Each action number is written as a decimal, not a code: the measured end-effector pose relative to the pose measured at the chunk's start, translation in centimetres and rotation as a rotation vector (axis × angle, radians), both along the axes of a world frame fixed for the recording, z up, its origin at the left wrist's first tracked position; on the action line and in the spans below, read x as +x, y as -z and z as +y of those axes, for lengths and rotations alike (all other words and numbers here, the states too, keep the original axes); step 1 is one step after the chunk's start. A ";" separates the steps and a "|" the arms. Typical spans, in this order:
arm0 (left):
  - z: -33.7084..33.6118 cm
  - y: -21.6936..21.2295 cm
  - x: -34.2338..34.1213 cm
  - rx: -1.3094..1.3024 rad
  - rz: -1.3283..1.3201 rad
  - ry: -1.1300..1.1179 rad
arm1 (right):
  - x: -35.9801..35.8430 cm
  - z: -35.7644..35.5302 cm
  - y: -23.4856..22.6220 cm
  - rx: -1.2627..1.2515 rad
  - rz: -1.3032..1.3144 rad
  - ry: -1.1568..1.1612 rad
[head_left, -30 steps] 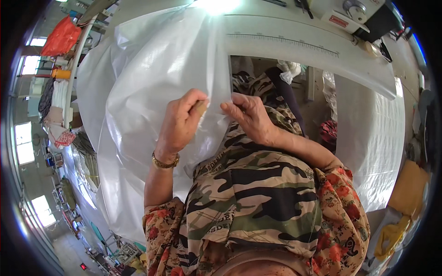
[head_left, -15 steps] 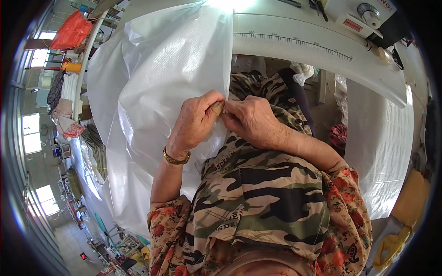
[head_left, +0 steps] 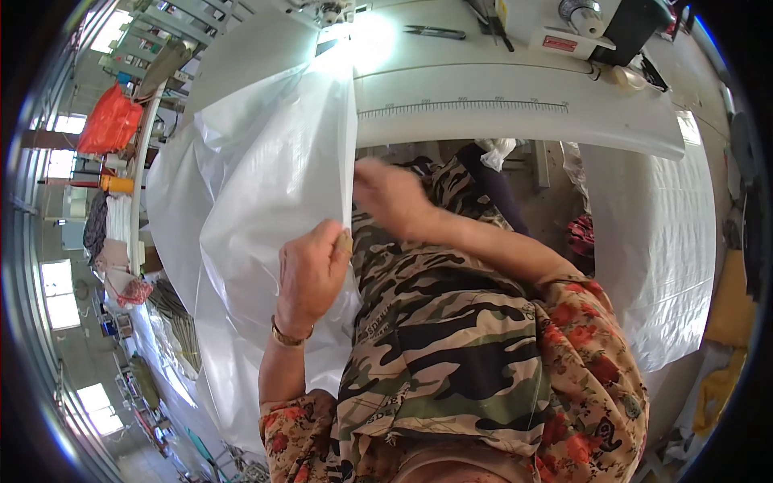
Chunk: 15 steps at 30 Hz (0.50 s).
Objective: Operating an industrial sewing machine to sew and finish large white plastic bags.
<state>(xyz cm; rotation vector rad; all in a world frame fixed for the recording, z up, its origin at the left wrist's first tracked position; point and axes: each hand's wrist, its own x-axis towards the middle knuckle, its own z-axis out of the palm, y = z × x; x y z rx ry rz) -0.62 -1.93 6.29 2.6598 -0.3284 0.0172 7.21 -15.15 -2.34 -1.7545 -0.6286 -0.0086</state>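
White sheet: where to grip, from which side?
Probably pinch the right-hand edge of the white sheet, between the table and the left hand, coming from the right: that edge runs nearly straight, while the rest spreads leftward in loose folds.

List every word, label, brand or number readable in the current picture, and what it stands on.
Wording and numbers are not copied here.
Ruler strip on the white table: black numbers, some faint.
Camouflage garment: dark printed letters, only partly readable.
Red label on the white box: too small to read.
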 end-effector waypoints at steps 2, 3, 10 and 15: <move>-0.2 -0.5 0.0 0.119 -0.067 0.055 | 0.1 1.2 0.5 -0.065 -0.256 0.119; -0.3 -0.7 0.0 0.244 -0.115 0.107 | 0.1 1.3 0.8 -0.097 -0.367 -0.104; -1.0 -0.9 1.4 0.420 0.063 0.270 | 4.6 -4.7 0.1 -0.496 -0.447 0.170; -1.4 -1.5 3.4 0.350 0.106 0.411 | 8.6 -4.5 -2.0 -0.470 -0.924 0.081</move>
